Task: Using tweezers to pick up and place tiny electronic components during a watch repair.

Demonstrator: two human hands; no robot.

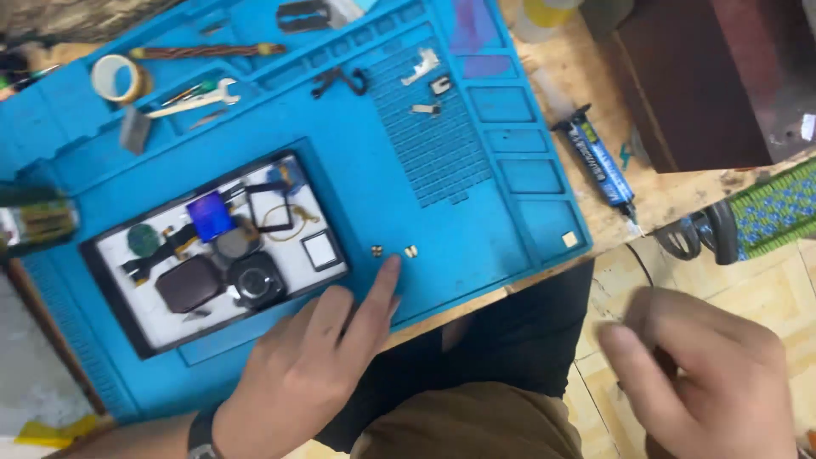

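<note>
My left hand [302, 374] rests on the blue work mat [442, 212], index finger stretched out. Its tip lies just below two tiny metal parts [393, 251] on the mat. Left of the finger is a dark-framed white tray [119, 255] holding small disassembled electronic parts: a blue square piece, a round black module, a dark square cover, cables. My right hand [697, 374] hovers blurred off the table's edge, over the floor, fingers curled; whether it holds anything is unclear.
On the mat's far side lie a tape roll [119, 78], a wrench [200, 98], a screwdriver [204, 51], black tweezers [340, 81] and small metal brackets [423, 68]. A glue tube [595, 161] lies on the wooden table. Dark box at top right.
</note>
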